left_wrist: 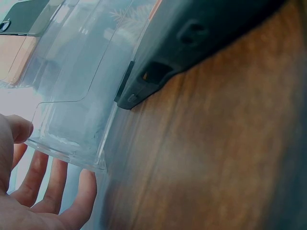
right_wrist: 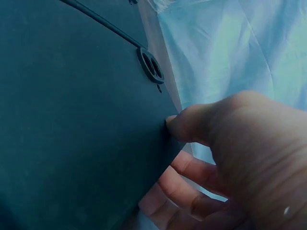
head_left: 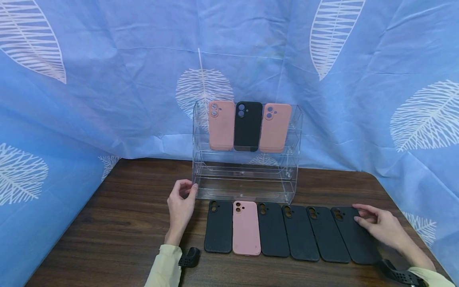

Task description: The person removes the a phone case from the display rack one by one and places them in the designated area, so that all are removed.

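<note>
A clear stepped display stand (head_left: 247,195) is upright at the table's back. At its lower left edge, my left hand (head_left: 182,207) grips the side panel. In the left wrist view, the thumb is on one side of the clear panel (left_wrist: 72,122) and the fingers are along its rim. My right hand (head_left: 385,227) pinches the upper right edge of the rightmost black phone case (head_left: 353,235), with its thumb on the case's back. That case lies at the end of a row with several other black cases (head_left: 276,233) and one pink phone case (head_left: 246,233).
On the stand's upper tier, a black phone case (head_left: 248,127) leans between two pink ones (head_left: 221,127). Brown wood tabletop (head_left: 118,223) extends around the row. Behind it hangs a blue cloth (head_left: 143,79) with white leaf prints.
</note>
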`<state>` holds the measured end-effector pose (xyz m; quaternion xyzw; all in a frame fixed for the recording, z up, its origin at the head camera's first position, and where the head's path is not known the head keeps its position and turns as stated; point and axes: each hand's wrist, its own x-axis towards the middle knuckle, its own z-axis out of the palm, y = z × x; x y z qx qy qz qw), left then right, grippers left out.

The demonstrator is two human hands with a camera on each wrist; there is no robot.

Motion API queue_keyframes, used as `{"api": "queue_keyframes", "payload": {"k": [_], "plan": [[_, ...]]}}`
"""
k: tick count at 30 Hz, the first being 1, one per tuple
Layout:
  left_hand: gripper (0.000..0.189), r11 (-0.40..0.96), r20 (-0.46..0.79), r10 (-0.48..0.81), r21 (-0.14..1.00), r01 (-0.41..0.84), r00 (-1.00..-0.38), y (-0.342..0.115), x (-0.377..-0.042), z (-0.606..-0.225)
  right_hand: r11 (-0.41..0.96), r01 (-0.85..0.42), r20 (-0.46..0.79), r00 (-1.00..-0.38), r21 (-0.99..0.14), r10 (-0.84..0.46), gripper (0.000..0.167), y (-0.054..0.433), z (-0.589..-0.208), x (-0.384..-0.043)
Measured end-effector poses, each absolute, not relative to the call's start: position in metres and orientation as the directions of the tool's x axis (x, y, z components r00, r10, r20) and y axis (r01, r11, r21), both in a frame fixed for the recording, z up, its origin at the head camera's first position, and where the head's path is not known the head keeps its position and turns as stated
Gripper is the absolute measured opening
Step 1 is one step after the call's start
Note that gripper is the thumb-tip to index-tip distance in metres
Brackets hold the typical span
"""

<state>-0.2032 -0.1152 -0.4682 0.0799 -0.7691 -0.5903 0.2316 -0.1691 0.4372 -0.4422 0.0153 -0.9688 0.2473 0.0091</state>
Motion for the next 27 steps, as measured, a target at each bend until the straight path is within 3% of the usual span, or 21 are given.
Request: {"api": "queue_keyframes", "payload": {"k": [23, 27], "plan": [[0.018, 0.303, 0.28, -0.404, 0.939, 0.161, -0.871, -0.1153, -0.204, -0.4687, 0.935, -0.082, 0.157, -0.987, -0.346, -0.028, 0.032, 0.4313, -0.4482, -0.1681], [0.018, 0.3, 0.273, -0.409, 0.941, 0.155, -0.871, -0.115, -0.204, -0.4685, 0.936, -0.109, 0.237, -0.971, -0.335, -0.028, 0.027, 0.4287, -0.4495, -0.168]]}}
